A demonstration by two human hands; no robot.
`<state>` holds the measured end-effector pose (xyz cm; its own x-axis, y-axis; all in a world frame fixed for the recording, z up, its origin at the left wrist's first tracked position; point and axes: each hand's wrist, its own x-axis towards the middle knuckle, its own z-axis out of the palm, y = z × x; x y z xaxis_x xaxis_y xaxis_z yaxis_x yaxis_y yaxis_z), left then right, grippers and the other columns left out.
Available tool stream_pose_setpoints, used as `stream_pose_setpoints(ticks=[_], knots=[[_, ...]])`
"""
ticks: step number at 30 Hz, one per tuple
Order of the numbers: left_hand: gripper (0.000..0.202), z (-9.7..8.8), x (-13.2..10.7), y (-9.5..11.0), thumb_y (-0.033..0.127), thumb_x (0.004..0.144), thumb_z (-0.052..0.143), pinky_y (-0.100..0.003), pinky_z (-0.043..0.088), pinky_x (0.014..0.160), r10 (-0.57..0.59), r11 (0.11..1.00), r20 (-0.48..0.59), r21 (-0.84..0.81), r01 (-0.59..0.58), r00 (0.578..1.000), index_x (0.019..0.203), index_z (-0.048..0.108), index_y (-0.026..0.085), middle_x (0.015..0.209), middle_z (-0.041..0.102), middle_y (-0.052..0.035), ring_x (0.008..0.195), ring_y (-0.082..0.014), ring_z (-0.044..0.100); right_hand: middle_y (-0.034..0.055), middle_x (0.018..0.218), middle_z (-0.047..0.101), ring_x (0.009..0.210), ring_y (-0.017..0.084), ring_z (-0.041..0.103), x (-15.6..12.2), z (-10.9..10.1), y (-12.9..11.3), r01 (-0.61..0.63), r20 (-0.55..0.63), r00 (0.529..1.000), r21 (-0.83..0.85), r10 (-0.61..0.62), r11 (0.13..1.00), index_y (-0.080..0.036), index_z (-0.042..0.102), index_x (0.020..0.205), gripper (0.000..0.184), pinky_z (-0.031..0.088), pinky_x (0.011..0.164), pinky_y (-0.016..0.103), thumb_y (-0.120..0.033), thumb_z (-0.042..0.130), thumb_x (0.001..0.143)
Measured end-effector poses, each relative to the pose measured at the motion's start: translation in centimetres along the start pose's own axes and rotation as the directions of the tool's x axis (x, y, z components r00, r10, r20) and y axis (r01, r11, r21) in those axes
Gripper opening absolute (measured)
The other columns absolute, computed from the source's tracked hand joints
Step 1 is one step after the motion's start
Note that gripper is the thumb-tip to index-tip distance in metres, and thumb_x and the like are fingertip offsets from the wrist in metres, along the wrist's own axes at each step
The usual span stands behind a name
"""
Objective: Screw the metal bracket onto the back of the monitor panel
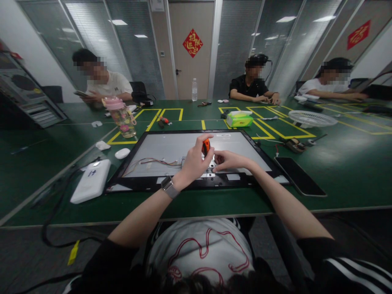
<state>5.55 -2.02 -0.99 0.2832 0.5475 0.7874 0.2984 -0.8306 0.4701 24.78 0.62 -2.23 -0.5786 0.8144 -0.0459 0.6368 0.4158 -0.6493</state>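
Left hand [194, 163] had its fingers curled round a stubby orange-handled screwdriver [206, 146], upright over the black-framed grey display panel [171, 147]. The right hand [229, 161] kept its fingertips bunched together just right of the tip.

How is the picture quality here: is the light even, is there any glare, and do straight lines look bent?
Head view: soft, even ceiling light, only faint shadows under the left hand and right hand; the orange tool and grey panel are sharp; bright lamp reflections sit on the glass walls; the table edge bows and the walls lean, from wide-lens distortion; lower corners look darker.
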Motion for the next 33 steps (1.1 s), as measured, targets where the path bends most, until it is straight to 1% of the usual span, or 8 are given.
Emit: stream_pose_setpoints(ticks=[4, 10, 18, 21, 24, 27, 30, 33], knots=[[0.037, 0.04, -0.12, 0.17, 0.019, 0.088, 0.049, -0.026, 0.047, 0.072, 0.02, 1.0, 0.018, 0.008, -0.021, 1.0, 0.124, 0.039, 0.023, 0.099, 0.058, -0.0035, 0.072, -0.0107, 0.055, -0.001, 0.07, 0.051, 0.063, 0.013, 0.046, -0.02, -0.03, 0.02, -0.016, -0.004, 1.0, -0.014, 0.016, 1.0, -0.012, 0.057, 0.1, 0.054, 0.034, 0.058, 0.025, -0.05, 0.073, 0.065], [0.036, -0.06, -0.08, 0.31, 0.02, 0.089, 0.048, -0.026, 0.048, 0.072, 0.01, 1.0, 0.029, -0.004, -0.01, 1.0, 0.124, 0.039, 0.022, 0.096, 0.059, -0.0033, 0.071, -0.0108, 0.056, -0.0008, 0.071, 0.052, 0.063, 0.012, 0.046, 0.14, 0.13, 0.61, -0.004, 0.004, 1.0, 0.007, 0.004, 1.0, -0.013, 0.057, 0.1, 0.053, 0.033, 0.057, 0.024, -0.049, 0.073, 0.065], [0.036, -0.18, 0.01, 0.22, 0.021, 0.089, 0.048, -0.027, 0.047, 0.07, 0.006, 1.0, 0.035, -0.028, -0.005, 0.999, 0.125, 0.039, 0.022, 0.094, 0.058, -0.0028, 0.071, -0.0108, 0.056, -0.0006, 0.072, 0.051, 0.063, 0.013, 0.046, 0.04, 0.0, 0.14, -0.017, -0.005, 1.0, 0.007, 0.017, 1.0, -0.013, 0.057, 0.102, 0.053, 0.035, 0.059, 0.025, -0.048, 0.074, 0.064], [0.035, -0.28, 0.01, 0.27, 0.023, 0.091, 0.046, -0.028, 0.047, 0.07, -0.003, 0.998, 0.048, -0.064, 0.006, 0.999, 0.125, 0.039, 0.022, 0.09, 0.057, -0.0017, 0.069, -0.0108, 0.055, -0.0009, 0.071, 0.051, 0.062, 0.012, 0.045, 0.06, 0.0, 0.16, -0.015, -0.005, 1.0, 0.006, 0.015, 1.0, -0.013, 0.057, 0.104, 0.054, 0.035, 0.058, 0.025, -0.047, 0.074, 0.065], [0.033, -0.35, -0.04, 0.16, 0.025, 0.093, 0.043, -0.029, 0.047, 0.07, -0.019, 0.993, 0.058, -0.118, 0.025, 0.998, 0.126, 0.038, 0.022, 0.086, 0.055, -0.0004, 0.068, -0.0109, 0.054, -0.002, 0.07, 0.05, 0.061, 0.012, 0.044, 0.1, 0.07, 0.23, -0.004, 0.002, 1.0, 0.003, 0.004, 1.0, -0.012, 0.057, 0.11, 0.058, 0.035, 0.058, 0.025, -0.047, 0.073, 0.066], [0.032, -0.4, -0.09, -0.03, 0.026, 0.095, 0.039, -0.029, 0.047, 0.069, -0.039, 0.986, 0.062, -0.162, 0.048, 0.997, 0.127, 0.038, 0.023, 0.089, 0.056, -0.0018, 0.069, -0.0115, 0.055, -0.0033, 0.067, 0.049, 0.06, 0.012, 0.044, 0.13, 0.14, 0.33, 0.0, 0.008, 1.0, 0.006, 0.0, 1.0, -0.012, 0.054, 0.12, 0.066, 0.036, 0.059, 0.025, -0.046, 0.073, 0.067], [0.031, -0.49, -0.03, -0.04, 0.029, 0.096, 0.036, -0.03, 0.048, 0.069, -0.048, 0.983, 0.031, -0.177, 0.053, 0.998, 0.127, 0.041, 0.023, 0.096, 0.058, -0.0046, 0.073, -0.0127, 0.056, -0.0033, 0.067, 0.05, 0.062, 0.012, 0.045, 0.16, 0.2, 0.48, -0.007, 0.005, 1.0, 0.012, 0.007, 1.0, -0.012, 0.052, 0.126, 0.072, 0.037, 0.06, 0.025, -0.045, 0.074, 0.067], [0.03, -0.66, 0.16, 0.22, 0.03, 0.097, 0.034, -0.031, 0.048, 0.074, -0.035, 0.989, -0.049, -0.143, 0.027, 0.998, 0.123, 0.047, 0.022, 0.096, 0.058, -0.0055, 0.079, -0.0141, 0.056, -0.003, 0.068, 0.051, 0.063, 0.012, 0.046, 0.18, 0.22, 0.58, -0.016, 0.004, 1.0, 0.026, 0.016, 1.0, -0.012, 0.052, 0.126, 0.073, 0.037, 0.06, 0.025, -0.046, 0.075, 0.066]])
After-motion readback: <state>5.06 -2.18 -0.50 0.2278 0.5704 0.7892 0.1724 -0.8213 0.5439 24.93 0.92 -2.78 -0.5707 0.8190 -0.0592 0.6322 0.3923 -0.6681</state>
